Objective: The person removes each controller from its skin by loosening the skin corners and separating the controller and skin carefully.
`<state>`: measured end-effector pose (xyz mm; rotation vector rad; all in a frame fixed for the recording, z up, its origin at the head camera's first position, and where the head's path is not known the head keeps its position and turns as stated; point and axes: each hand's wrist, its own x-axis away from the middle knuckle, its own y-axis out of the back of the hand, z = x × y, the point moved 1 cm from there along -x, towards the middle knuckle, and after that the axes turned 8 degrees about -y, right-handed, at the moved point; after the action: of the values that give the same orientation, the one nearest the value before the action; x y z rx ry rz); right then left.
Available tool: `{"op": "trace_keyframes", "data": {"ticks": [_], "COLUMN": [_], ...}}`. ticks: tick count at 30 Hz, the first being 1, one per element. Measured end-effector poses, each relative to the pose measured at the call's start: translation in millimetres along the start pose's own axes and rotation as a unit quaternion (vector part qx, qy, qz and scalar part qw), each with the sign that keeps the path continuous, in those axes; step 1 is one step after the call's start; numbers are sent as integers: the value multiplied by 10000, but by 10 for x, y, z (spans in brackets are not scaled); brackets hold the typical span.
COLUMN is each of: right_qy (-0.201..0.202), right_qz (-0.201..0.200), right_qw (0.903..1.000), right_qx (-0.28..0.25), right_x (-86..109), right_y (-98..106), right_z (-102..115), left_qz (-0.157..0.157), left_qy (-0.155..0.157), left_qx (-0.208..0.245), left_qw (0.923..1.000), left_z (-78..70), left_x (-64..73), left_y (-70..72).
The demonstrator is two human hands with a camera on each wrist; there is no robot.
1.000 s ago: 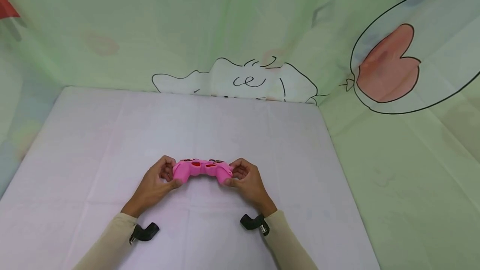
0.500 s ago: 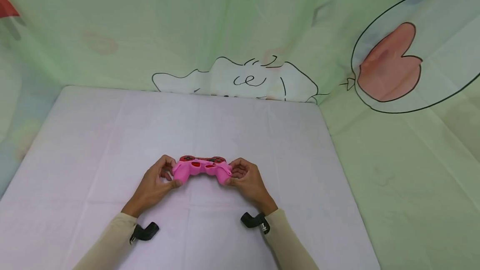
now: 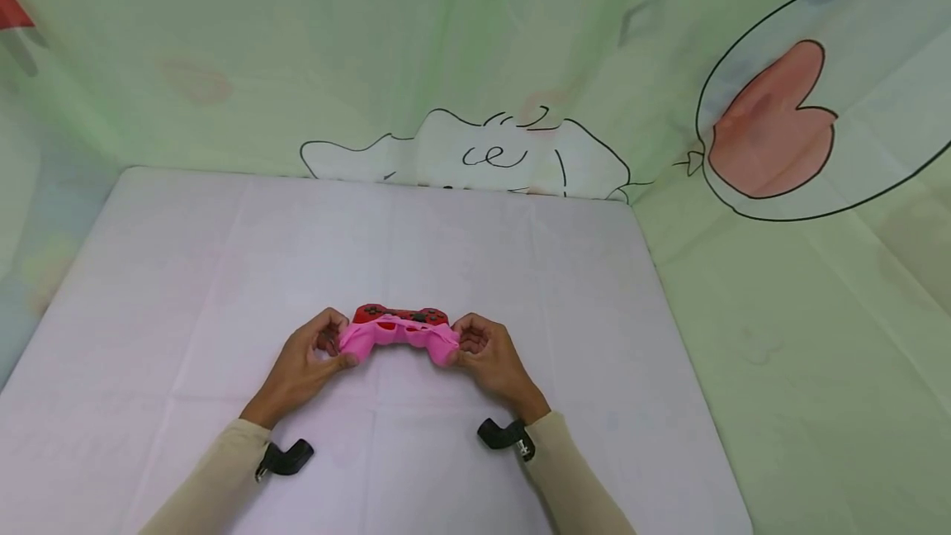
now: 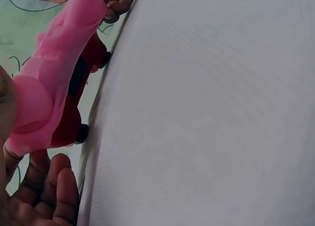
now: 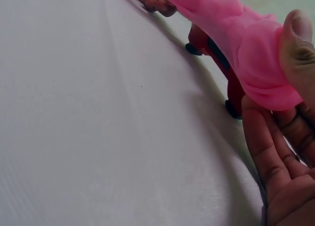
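A pink rubbery controller cover is stretched over a red game controller with black buttons, near the middle of the table. The controller's red face and far edge stick out of the cover in the head view. My left hand pinches the cover's left end between thumb and fingers, and my right hand pinches its right end the same way. Both wrist views show the wrinkled cover bunched at the grips, with dark thumbsticks on the red controller facing down toward the cloth.
A white cloth covers the table. Green printed curtains hang behind and to the right, with a heart balloon drawing. Black camera mounts are strapped on both wrists.
More of the red controller now shows beyond the cover's far edge, and the cover has wrinkled and pulled back toward the person. Both hands keep their grip in nearly the same place.
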<state>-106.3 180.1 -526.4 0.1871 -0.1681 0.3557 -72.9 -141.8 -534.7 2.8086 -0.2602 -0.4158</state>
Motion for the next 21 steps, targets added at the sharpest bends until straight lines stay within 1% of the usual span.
{"op": "trace_keyframes", "data": {"ticks": [3,7,9,13,18,21], "right_qy": [64,113,126,91,30,48], "right_qz": [-35,-123,-162,-252,-482,-516], "right_qw": [10000,9999,9998,9996,9987,9985], "right_qx": [41,14,0,-26,-147,-170], "right_x": [3,16,23,33,49,47], "right_y": [-2,-16,-24,-45,-75,-92], "right_z": [-4,-8,-16,-34,-32,-15], "left_qz": [-133,-290,-353,-441,-436,-443], "left_qy": [-132,-192,-155,23,236,265], "left_qx": [49,4,-48,-109,-167,-227], "left_qw": [9998,9994,9992,9990,9986,9984], "left_z": [12,27,23,1,-15,-12], "left_x": [3,15,19,17,11,12], "left_y": [-14,-31,-37,-38,-41,-48]}}
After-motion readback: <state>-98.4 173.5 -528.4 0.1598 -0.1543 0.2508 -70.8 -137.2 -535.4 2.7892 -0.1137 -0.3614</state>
